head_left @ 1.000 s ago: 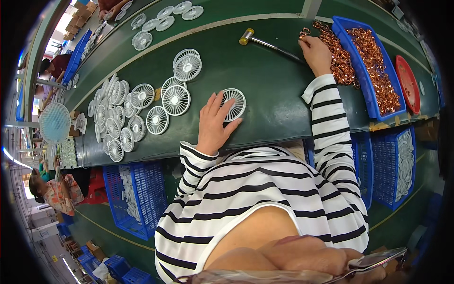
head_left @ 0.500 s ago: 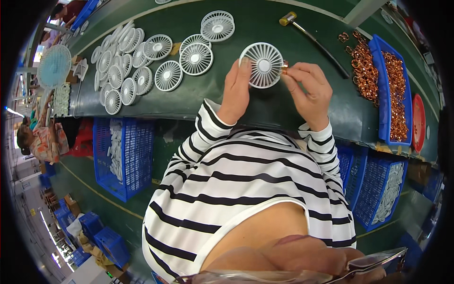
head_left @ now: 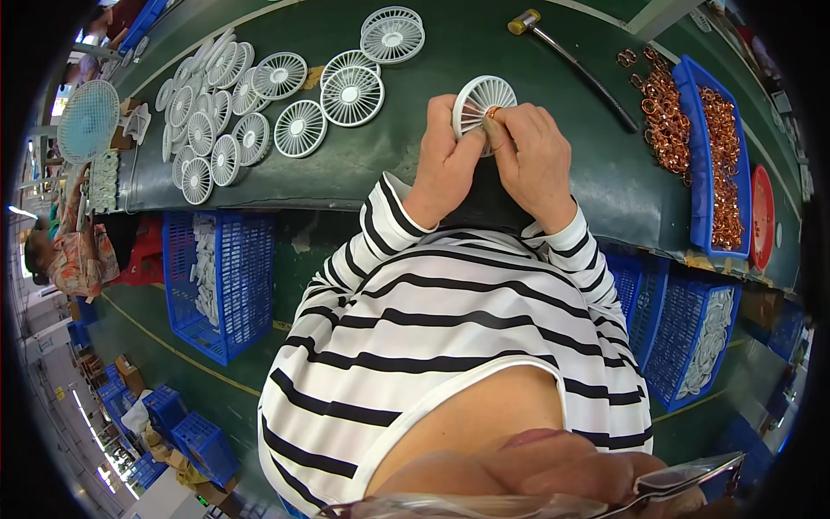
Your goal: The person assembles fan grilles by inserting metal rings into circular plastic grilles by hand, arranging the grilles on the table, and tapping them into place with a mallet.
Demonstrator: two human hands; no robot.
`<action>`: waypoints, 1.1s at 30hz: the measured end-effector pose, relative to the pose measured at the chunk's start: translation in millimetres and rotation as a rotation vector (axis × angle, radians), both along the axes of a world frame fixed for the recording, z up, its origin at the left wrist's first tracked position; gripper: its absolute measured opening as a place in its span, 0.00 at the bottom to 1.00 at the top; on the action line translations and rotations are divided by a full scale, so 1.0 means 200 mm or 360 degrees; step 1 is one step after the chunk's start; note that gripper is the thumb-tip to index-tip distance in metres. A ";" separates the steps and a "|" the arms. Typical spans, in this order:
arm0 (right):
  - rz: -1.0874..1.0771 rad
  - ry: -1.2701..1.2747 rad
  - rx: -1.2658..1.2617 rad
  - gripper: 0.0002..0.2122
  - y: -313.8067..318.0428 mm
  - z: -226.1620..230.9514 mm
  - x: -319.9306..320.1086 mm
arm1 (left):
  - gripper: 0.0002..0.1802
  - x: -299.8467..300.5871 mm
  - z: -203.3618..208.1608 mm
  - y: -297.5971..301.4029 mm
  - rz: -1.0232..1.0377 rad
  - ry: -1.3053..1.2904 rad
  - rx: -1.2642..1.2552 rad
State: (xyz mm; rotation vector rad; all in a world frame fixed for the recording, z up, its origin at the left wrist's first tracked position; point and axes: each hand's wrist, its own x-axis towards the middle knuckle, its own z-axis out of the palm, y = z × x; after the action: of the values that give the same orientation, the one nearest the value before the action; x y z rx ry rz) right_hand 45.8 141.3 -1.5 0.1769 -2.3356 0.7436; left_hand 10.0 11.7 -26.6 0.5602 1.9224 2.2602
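Observation:
A white round fan grille [head_left: 476, 97] with radial ribs is tilted up above the table in front of me. My left hand [head_left: 442, 164] is closed on its left and lower edge. My right hand [head_left: 536, 164] pinches a small copper-coloured ring [head_left: 492, 112] against the grille's ribbed face; the fingers hide part of both. Whether the ring is seated on the grille I cannot tell. To the left lie more grilles, with a loose grille [head_left: 301, 129] nearest my hands and a heaped pile [head_left: 203, 134] beyond it.
A hammer [head_left: 581, 67] lies at the far right of the green table [head_left: 363, 177]. Beside it are loose copper-coloured rings [head_left: 664, 117], a blue tray [head_left: 702, 199] of them and a red dish [head_left: 762, 216]. Blue crates [head_left: 246, 285] stand below the table edge. A co-worker [head_left: 78, 255] is at left.
The grille has turned from facing me flat to a slant. My left hand has shifted its hold, and my right hand has brought the copper-coloured ring from the rim onto the ribbed face.

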 end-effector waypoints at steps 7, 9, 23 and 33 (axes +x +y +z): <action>0.0009 0.0163 -0.0179 0.04 0.00 -0.04 0.03 | 0.16 -0.01 -0.02 0.00 0.0017 0.0044 -0.0005; -0.0011 0.0245 -0.0249 0.04 0.00 -0.04 0.03 | 0.17 -0.01 -0.01 0.00 0.0016 0.0001 0.0054; -0.0115 -0.0017 -0.0096 0.05 0.01 0.01 0.06 | 0.19 0.06 0.02 0.04 -0.0277 -0.0039 0.0436; 0.0313 0.0225 0.0054 0.11 0.15 0.09 0.14 | 0.28 0.05 0.18 -0.08 -0.0867 -0.0662 0.0621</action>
State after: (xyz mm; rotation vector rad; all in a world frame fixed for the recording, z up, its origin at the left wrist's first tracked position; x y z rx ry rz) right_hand 74.7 171.1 16.1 0.4650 -2.2178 0.7600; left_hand 19.0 -4.1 9.4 0.5181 0.9935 2.1572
